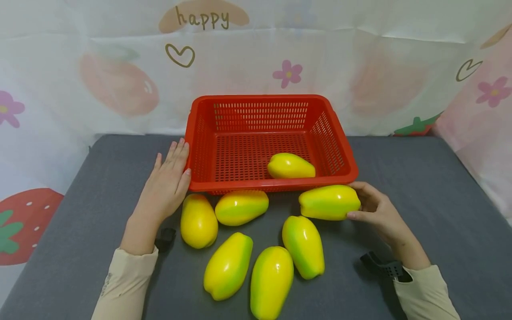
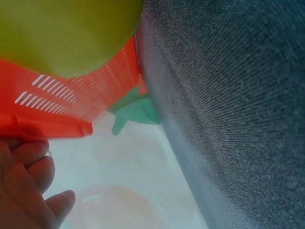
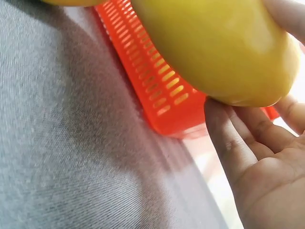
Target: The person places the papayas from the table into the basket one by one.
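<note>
My right hand [image 1: 380, 213] grips the right end of a yellow-green papaya [image 1: 330, 202], thumb in front and fingers behind. The papaya is lifted off the cloth, just before the front right corner of a red plastic basket [image 1: 272, 184]. In the right wrist view, the fingertips [image 3: 217, 112] curl under the papaya [image 3: 224, 52]. Flat against the basket's left side lies my left hand [image 1: 166, 182], its fingers straight along the rim. One papaya [image 1: 291, 166] lies inside the basket, near its front wall.
Several more papayas lie before the basket, among them one [image 1: 198, 221] near my left wrist and one [image 1: 272, 282] at the front. Grey cloth [image 1: 420, 191] covers the table. Behind the basket hangs a white printed curtain [image 1: 248, 62].
</note>
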Demonstrator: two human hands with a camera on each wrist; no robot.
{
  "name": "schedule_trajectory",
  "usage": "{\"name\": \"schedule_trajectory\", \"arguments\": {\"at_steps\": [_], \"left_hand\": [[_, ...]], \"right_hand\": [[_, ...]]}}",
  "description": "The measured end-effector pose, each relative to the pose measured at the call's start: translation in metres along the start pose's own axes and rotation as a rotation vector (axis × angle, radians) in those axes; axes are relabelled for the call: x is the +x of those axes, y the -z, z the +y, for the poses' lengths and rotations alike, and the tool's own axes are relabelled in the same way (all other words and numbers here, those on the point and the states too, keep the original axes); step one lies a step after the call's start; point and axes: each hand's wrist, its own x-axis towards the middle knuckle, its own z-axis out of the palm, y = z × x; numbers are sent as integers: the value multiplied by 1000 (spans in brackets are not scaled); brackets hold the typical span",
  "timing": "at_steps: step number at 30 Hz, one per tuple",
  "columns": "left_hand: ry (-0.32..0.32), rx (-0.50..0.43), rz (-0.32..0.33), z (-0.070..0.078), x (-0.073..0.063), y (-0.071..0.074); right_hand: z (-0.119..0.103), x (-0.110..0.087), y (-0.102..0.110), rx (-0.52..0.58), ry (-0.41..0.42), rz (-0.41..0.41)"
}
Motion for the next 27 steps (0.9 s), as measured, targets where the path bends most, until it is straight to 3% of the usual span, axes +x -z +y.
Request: {"name": "schedule_trajectory", "arguments": {"at_steps": [11,22,27], "left_hand": [[4,-4,-2,0,-2,4],[8,-10,2,-2,-1,4],[9,-19,-14,0,1,3]], "right_hand": [[-14,1,-2,-17,42,-91],[-30,3,-12,1,85,-98],[-32,8,-17,36,184,-98]]}}
